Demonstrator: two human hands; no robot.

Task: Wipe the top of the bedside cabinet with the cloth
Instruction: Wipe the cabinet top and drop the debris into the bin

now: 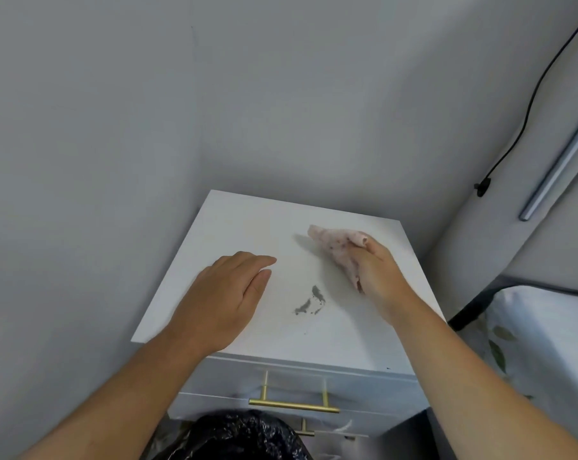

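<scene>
The right hand (379, 270) has its grip closed around a bunched pink cloth (339, 249), pressed on the right rear part of the white bedside cabinet top (247, 224); the left hand (228, 293) lies flat, fingers loose and holding nothing, on the left side; dark smudges (311, 302) sit between the hands; a brass drawer handle (294, 405) shows below.

— What carries the things?
— A white cabinet (247, 224), set in a wall corner.
— What lies on its top?
— Grey smears (309, 302) near the middle. My left hand (226, 293) rests flat there; my right (379, 272) grips the cloth (335, 247) against it.
</scene>
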